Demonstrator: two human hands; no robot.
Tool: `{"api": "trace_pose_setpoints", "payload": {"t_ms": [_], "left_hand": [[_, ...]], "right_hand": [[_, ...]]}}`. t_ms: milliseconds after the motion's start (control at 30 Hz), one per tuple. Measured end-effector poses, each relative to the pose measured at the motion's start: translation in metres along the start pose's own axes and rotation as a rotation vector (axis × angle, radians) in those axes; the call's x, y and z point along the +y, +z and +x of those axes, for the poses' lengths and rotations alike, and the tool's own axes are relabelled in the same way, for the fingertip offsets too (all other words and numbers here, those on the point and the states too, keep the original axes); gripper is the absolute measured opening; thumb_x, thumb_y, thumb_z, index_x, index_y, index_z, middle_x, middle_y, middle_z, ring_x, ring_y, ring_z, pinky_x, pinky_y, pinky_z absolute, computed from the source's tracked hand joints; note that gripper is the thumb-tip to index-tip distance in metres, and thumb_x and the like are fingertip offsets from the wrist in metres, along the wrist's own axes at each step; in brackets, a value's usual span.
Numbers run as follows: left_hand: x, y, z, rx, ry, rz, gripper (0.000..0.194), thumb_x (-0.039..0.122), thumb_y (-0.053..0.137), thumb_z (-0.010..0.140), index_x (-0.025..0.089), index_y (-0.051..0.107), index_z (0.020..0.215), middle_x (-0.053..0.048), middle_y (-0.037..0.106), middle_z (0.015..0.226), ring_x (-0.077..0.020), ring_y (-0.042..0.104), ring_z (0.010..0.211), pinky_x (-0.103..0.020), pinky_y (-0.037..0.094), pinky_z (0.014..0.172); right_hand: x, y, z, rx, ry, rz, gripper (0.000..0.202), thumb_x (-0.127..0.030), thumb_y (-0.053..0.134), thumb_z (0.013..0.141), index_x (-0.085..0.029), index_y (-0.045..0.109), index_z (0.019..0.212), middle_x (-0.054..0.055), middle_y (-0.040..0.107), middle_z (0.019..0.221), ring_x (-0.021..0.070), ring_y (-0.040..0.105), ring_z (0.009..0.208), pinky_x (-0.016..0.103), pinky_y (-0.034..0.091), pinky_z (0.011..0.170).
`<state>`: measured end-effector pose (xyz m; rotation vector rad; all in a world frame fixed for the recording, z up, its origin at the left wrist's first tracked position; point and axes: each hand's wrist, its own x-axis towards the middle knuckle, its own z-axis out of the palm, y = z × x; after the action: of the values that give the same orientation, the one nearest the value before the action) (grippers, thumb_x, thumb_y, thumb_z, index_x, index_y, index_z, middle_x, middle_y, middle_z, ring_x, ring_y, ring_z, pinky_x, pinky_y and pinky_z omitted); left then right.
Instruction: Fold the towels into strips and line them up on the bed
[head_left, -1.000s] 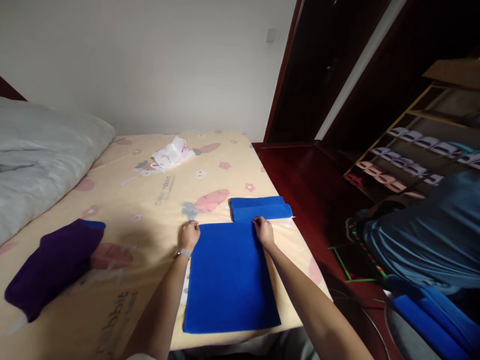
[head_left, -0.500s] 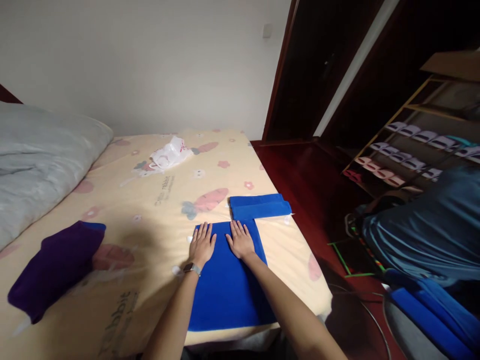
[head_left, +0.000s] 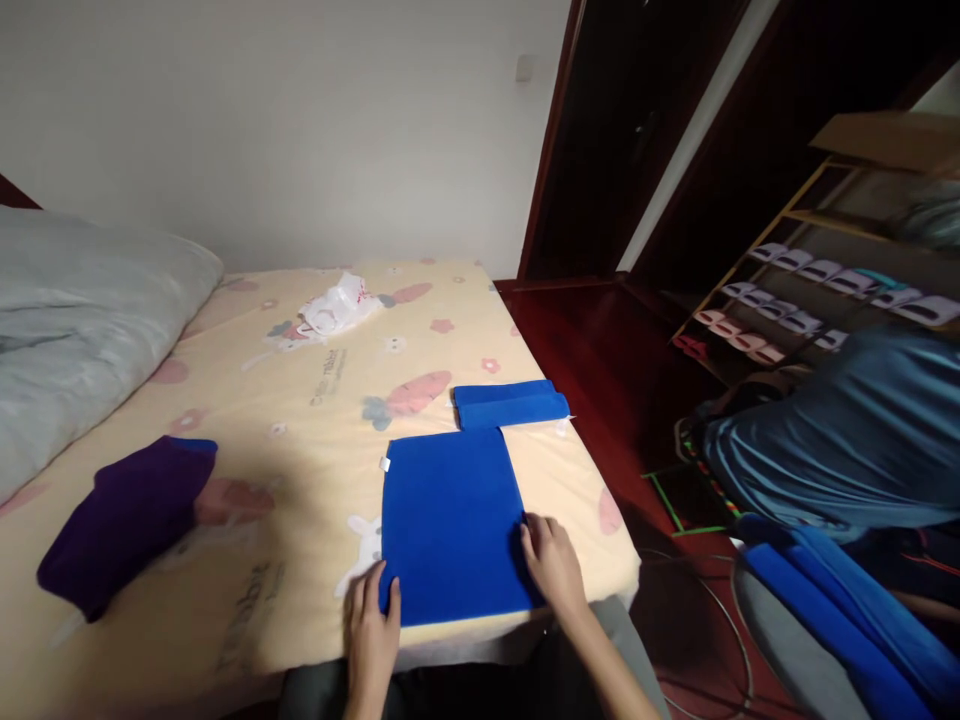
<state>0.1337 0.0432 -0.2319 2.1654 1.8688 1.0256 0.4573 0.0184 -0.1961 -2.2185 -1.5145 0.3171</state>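
Note:
A blue towel [head_left: 454, 520] with a small white label on its left edge lies flat at the near edge of the bed. My left hand [head_left: 373, 610] rests at its near left corner, thumb and fingers apart. On the opposite side, my right hand [head_left: 553, 560] touches the towel's right edge, fingers loosely bent and not visibly gripping it. Just beyond the flat towel, folded blue towels [head_left: 512, 404] lie against its far edge. A crumpled purple cloth [head_left: 131, 520] with a blue corner is off to the left.
The bed's patterned sheet [head_left: 315, 500] holds a white plastic bag [head_left: 339, 306] farther back and a grey quilt [head_left: 90, 330] at left. On the right are a person in a dark blue garment [head_left: 817, 430], a shoe rack [head_left: 832, 270], and blue towels [head_left: 832, 620] on a grey seat.
Both hands have drawn back toward me from the towel's far part, the left to its near left corner and the right to its right edge. The view has shifted slightly.

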Motion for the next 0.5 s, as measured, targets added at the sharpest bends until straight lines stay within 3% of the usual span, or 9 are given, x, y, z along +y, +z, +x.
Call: {"api": "trace_pose_setpoints", "payload": {"t_ms": [67,167,333,500], "left_hand": [[0.004,-0.008,-0.024,-0.008,-0.059,-0.033,0.04,0.045,0.051,0.094,0.02,0.064,0.122,-0.014,0.071,0.118,-0.0295,0.069,0.104,-0.044,0.056,0.091],[0.009,-0.017,-0.032,-0.036,-0.209,-0.074,0.044,0.052,0.051,0.093,0.022,0.065,0.121,-0.012,0.074,0.111,-0.0269,0.073,0.086,-0.038,0.059,0.074],[0.007,-0.03,-0.027,-0.08,-0.364,-0.259,0.059,0.071,0.053,0.082,0.019,0.072,0.103,-0.008,0.075,0.08,-0.0238,0.071,0.068,-0.034,0.059,0.063],[0.001,-0.037,-0.04,-0.191,-0.324,-0.321,0.056,0.07,0.057,0.081,0.021,0.074,0.101,-0.008,0.076,0.084,-0.0223,0.072,0.074,-0.032,0.059,0.068]], "right_hand": [[0.001,-0.002,-0.039,-0.088,0.109,0.048,0.046,-0.05,0.032,0.102,-0.018,0.062,0.117,0.013,0.072,0.112,0.0256,0.069,0.101,0.033,0.051,0.085],[0.0,-0.005,-0.073,-0.213,0.249,0.029,0.044,-0.054,0.035,0.101,-0.021,0.061,0.115,0.011,0.074,0.108,0.028,0.072,0.095,0.034,0.051,0.076],[0.004,-0.023,-0.072,-0.277,0.275,0.058,0.04,-0.049,0.031,0.103,-0.023,0.062,0.105,0.009,0.076,0.098,0.0273,0.073,0.092,0.03,0.047,0.071],[0.009,-0.036,-0.07,-0.286,0.247,0.052,0.043,-0.044,0.029,0.104,-0.022,0.065,0.096,0.01,0.075,0.095,0.0261,0.073,0.091,0.028,0.046,0.07]]}}
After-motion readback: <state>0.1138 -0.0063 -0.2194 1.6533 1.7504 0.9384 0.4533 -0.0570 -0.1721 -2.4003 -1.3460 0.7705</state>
